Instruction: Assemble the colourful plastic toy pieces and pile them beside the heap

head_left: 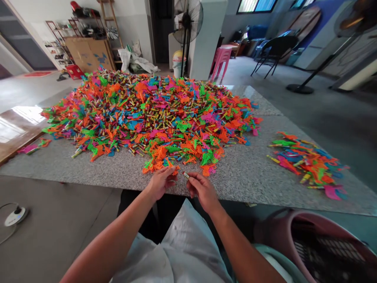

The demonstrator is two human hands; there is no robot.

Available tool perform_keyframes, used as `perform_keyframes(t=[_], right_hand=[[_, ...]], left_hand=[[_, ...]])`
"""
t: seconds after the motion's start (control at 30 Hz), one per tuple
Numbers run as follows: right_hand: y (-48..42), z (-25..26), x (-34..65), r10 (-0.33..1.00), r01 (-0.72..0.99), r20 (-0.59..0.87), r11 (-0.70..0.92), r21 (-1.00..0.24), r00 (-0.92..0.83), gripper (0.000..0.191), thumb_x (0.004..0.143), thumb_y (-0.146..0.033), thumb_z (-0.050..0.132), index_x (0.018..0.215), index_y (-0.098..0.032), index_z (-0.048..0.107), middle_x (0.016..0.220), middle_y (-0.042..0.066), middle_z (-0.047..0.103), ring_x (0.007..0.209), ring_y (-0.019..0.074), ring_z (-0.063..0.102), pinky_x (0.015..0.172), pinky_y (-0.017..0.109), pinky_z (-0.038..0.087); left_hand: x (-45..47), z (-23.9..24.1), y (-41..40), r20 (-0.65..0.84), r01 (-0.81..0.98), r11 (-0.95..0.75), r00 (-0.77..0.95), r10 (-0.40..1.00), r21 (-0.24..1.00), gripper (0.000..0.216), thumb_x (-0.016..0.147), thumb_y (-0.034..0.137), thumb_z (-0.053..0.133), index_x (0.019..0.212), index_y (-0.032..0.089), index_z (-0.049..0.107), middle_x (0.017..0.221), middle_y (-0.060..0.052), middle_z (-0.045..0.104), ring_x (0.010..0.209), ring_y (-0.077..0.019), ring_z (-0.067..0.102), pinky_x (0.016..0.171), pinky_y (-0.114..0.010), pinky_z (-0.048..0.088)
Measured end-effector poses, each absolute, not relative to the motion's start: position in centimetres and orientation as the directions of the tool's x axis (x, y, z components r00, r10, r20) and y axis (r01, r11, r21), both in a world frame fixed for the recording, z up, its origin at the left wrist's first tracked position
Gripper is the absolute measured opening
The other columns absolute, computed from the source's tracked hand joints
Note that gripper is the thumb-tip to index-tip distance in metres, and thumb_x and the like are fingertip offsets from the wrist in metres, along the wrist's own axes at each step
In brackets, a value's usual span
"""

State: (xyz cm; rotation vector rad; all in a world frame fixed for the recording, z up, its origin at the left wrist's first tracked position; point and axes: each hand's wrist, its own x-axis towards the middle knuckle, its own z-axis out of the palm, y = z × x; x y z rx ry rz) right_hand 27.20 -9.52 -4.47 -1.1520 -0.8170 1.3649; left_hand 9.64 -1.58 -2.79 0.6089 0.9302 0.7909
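In the head view, a broad heap of small orange, green, pink and blue plastic shapes mixed with short yellow-banded tubes (165, 114) spreads over a grey speckled stone counter (235, 169). Both hands meet just on the near side of the heap, probably because loose pieces there are within easy reach.

The right hand (205, 191) pinches a slim pale tube with a dark reddish tip (186, 175) between thumb and forefinger. It is gripped by its lower end, seemingly to leave the tipped end free and pointing toward the heap. The tube lies at those fingertips, in the gap between the two hands, nearer the right.

The left hand (160, 183) has its fingers curled with the thumb along the top. A small bright orange plastic piece (176, 171) shows right at their tips, by the heap's near edge; whether they pinch it or it lies behind them, I cannot tell.

Well to the right of the heap is a smaller mixed pile of the same plastic pieces (319, 167), perhaps set apart to keep the two batches from mingling. Nearer the wearer than that heap, and right of it, stands a dusty-pink plastic basket with slotted sides (272, 232).
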Motion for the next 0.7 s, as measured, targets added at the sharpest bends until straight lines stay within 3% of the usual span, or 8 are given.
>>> perform_keyframes(t=[0.17,0.27,0.43,0.53,0.6,0.7], right_hand=[[-9.6,-4.9,26.2,0.978,-0.308,-0.172,-0.128,-0.943,0.119,0.036,0.088,-0.054,0.075,0.104,-0.022,0.07,0.073,0.0,0.068,0.05,0.0117,0.054,0.047,0.025,0.041],[-9.2,-4.8,26.6,0.972,-0.326,-0.157,-0.093,-0.941,0.176,0.034,0.087,-0.052,0.075,0.103,-0.022,0.07,0.072,-0.001,0.068,0.05,0.0117,0.053,0.047,0.026,0.041],[-8.8,-4.2,27.1,0.972,-0.316,-0.104,-0.034,-0.948,0.209,0.031,0.089,-0.049,0.074,0.105,-0.022,0.071,0.073,-0.002,0.068,0.051,0.0114,0.052,0.049,0.026,0.042],[-8.8,-4.2,26.4,0.978,-0.304,-0.099,-0.038,-0.952,0.186,0.033,0.09,-0.05,0.074,0.107,-0.023,0.071,0.078,0.0,0.07,0.056,0.0136,0.057,0.05,0.027,0.045],[-8.7,-4.6,25.9,0.973,-0.292,-0.112,-0.05,-0.955,0.202,0.035,0.09,-0.052,0.074,0.109,-0.023,0.071,0.082,0.002,0.072,0.062,0.0161,0.062,0.052,0.028,0.049],[-8.3,-5.4,25.4,0.951,-0.324,-0.148,-0.055,-0.945,0.272,0.039,0.088,-0.055,0.075,0.11,-0.024,0.071,0.087,0.003,0.075,0.064,0.0173,0.065,0.055,0.029,0.052]], left_hand=[[9.7,-2.9,-1.7,-0.418,-0.291,0.532,0.373,0.828,0.795,0.042,0.069,0.045,0.093,0.092,0.014,0.075,0.078,-0.001,0.068,0.064,-0.0085,0.061,0.053,-0.017,0.047],[9.5,-2.7,-1.9,-0.345,-0.165,0.424,0.36,0.867,0.891,0.047,0.071,0.049,0.09,0.101,0.016,0.077,0.082,-0.001,0.068,0.066,-0.0091,0.06,0.055,-0.019,0.046],[9.8,-3.0,-2.2,-0.251,0.039,0.255,0.373,0.893,0.966,0.045,0.079,0.05,0.078,0.108,0.015,0.076,0.068,0.004,0.058,0.054,-0.0088,0.05,0.051,-0.021,0.043],[10.4,-3.1,-2.6,-0.182,0.117,0.147,0.397,0.9,0.982,0.037,0.085,0.048,0.071,0.105,0.016,0.076,0.073,0.001,0.064,0.055,-0.0091,0.052,0.054,-0.022,0.044],[10.7,-3.0,-2.9,-0.155,0.064,0.142,0.462,0.873,0.988,0.035,0.088,0.046,0.068,0.103,0.016,0.076,0.08,-0.001,0.068,0.062,-0.0109,0.057,0.06,-0.023,0.049],[10.6,-2.9,-3.1,-0.162,-0.117,0.276,0.574,0.803,0.954,0.039,0.091,0.045,0.063,0.113,0.015,0.075,0.092,-0.006,0.072,0.078,-0.017,0.066,0.07,-0.029,0.056]])
